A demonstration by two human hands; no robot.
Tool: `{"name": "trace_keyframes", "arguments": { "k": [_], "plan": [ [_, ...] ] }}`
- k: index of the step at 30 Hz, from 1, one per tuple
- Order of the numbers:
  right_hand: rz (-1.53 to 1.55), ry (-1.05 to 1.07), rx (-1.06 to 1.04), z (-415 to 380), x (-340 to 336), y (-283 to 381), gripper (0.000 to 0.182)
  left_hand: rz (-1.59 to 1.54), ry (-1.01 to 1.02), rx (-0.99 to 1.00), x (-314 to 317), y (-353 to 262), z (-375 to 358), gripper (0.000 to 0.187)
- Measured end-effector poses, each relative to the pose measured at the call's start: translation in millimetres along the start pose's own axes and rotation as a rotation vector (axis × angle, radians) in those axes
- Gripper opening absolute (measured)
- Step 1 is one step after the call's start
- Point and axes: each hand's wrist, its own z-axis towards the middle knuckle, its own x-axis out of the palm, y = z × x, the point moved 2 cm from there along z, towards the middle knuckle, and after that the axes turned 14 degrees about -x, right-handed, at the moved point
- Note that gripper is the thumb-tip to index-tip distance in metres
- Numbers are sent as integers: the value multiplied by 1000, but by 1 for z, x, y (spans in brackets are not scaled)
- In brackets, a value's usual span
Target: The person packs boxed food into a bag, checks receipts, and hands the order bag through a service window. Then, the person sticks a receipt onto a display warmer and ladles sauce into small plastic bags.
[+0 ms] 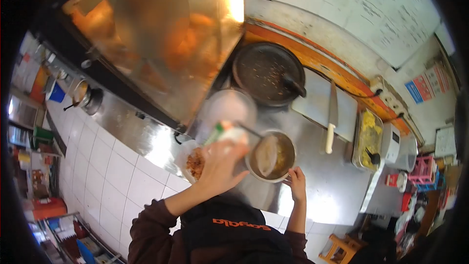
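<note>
Ladle [266, 154], its shallow bowl lying over the mouth of a small metal pot [272, 156], with a thin handle running up and left toward the left hand [220, 164]. That hand is raised and blurred, fingers curled around a white bottle with a green cap [225, 132]; whether it also grips the ladle handle cannot be told. The right hand [296, 182] rests with fingers loosely spread against the near rim of the pot, which holds a brownish liquid. Just left of the left hand lies a bag of reddish-brown food [194, 162]. Beyond the hands on the steel worktop [332, 186] stand a clear round container [225, 110] and a dark pan [266, 73]. Right of the pan, a white-handled knife [331, 120] lies on a cutting board [317, 102], beside a tray of yellow food [369, 139].
</note>
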Motion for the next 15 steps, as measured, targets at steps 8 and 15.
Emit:
{"name": "trace_keyframes", "arguments": {
  "k": [8, 15],
  "plan": [
    [-243, 1, -126, -56, -15, 97, 11, 167, -291, -280, -106, 141, -84, 50],
    [-409, 436, -215, -88, 173, 168, 18, -286, 653, -565, -46, 356, -238, 41]
  ]
}}
